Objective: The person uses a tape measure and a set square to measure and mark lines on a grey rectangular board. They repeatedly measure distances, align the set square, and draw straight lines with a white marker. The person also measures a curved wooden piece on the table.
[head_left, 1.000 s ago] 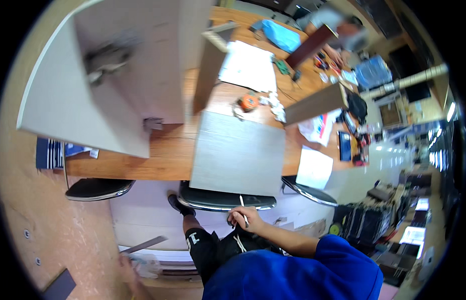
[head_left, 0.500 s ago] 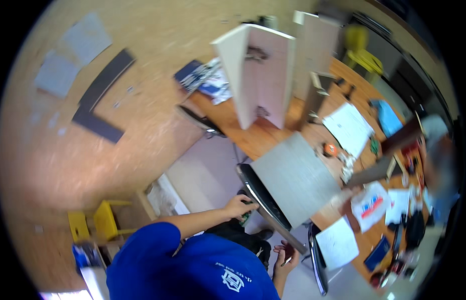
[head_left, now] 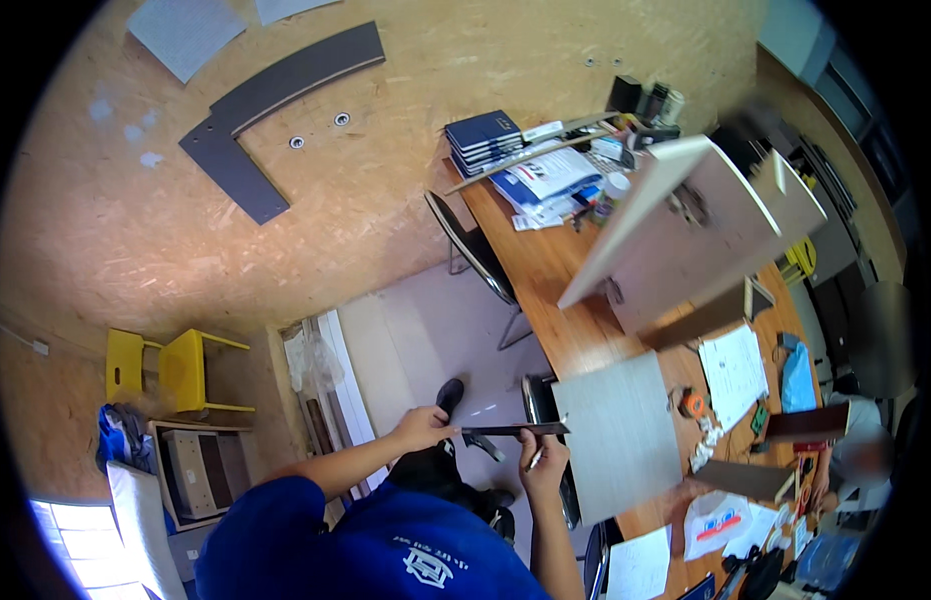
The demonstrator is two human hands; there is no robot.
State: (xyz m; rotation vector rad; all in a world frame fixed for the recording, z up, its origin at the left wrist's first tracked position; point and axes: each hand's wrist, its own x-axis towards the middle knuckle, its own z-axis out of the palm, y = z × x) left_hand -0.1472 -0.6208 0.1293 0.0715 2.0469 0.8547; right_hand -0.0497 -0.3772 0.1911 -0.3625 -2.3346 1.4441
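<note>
A narrow dark board point(head_left: 515, 430) is held level in front of my body, seen almost edge-on. My left hand point(head_left: 425, 428) is closed at its left end, fingertips on the board. Around its right end my right hand point(head_left: 545, 462) is closed, with a thin white pen-like stick point(head_left: 535, 458) also between the fingers. Just right of the board, a flat grey panel point(head_left: 620, 435) lies on the wooden table point(head_left: 515, 240) and overhangs its near edge. Below the board is a dark, grey-ended object point(head_left: 483, 445) whose kind I cannot make out.
Black chairs point(head_left: 475, 250) stand along the table. Pale panels point(head_left: 685, 230) rise upright on it, near an orange tape measure point(head_left: 694, 404), papers point(head_left: 733, 375) and a stack of blue books point(head_left: 482, 140). Another person point(head_left: 865, 450) is at the far right. Yellow stools point(head_left: 190, 370) stand left.
The board has turned from a steep slant to level, and both hands have risen with it. My view has shifted, so the table and panels appear further right.
</note>
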